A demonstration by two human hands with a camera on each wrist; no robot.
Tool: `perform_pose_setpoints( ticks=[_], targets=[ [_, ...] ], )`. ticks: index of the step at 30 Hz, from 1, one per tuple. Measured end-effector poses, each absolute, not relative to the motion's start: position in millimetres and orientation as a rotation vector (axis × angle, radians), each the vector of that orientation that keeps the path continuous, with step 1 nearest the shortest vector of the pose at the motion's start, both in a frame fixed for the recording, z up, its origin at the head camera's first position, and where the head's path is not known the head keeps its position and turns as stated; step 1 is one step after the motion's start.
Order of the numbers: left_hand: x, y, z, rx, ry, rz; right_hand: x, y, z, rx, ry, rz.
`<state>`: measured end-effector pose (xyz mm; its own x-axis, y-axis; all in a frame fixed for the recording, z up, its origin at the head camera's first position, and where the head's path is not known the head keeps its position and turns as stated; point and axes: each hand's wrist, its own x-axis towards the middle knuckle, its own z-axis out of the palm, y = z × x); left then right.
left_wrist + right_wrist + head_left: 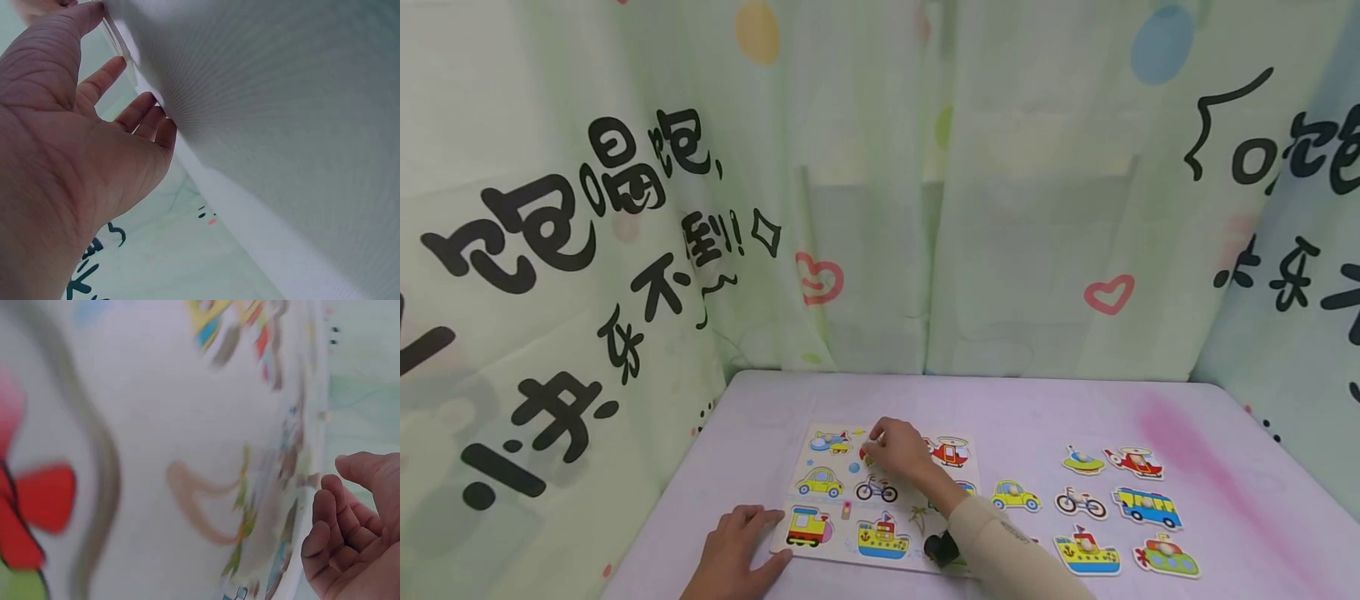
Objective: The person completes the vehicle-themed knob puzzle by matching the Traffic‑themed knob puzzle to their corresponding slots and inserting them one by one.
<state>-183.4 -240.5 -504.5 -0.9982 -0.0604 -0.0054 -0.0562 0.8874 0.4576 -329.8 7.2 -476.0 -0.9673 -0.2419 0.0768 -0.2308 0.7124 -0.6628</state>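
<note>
A white picture puzzle board (842, 497) with colourful vehicles lies on the table. My left hand (739, 546) rests at its lower left corner, fingers fairly straight. In the left wrist view, the thumb (90, 15) and index fingertip touch the board's edge. Over the top middle of the board, my right hand (898, 450) has curled fingers and pinches a small puzzle piece, mostly hidden, with some red showing. The right wrist view puts the curled right fingers (331, 519) right at a small knob (310, 480). An airplane (830, 442) is at the board's top left.
Loose knobbed pieces lie right of the board: a flying saucer (1083, 460), helicopter (1136, 462), yellow car (1016, 496), bicycle (1081, 503), bus (1147, 507), ship (1087, 553) and submarine (1167, 557). The right sleeve (1011, 546) covers the board's lower right. Printed curtains (865, 217) surround the table.
</note>
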Motion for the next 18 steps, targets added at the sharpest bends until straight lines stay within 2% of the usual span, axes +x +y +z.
perform_pose_setpoints(
  ticks=[10,18],
  targets=[
    [-183,-240,-502,0.081,-3.039,-0.731,-312,15,-465,-0.502,2.839,-1.352],
    [-182,-239,-502,0.096,-3.038,-0.739,-297,26,-461,-0.58,2.892,-1.349]
  ],
)
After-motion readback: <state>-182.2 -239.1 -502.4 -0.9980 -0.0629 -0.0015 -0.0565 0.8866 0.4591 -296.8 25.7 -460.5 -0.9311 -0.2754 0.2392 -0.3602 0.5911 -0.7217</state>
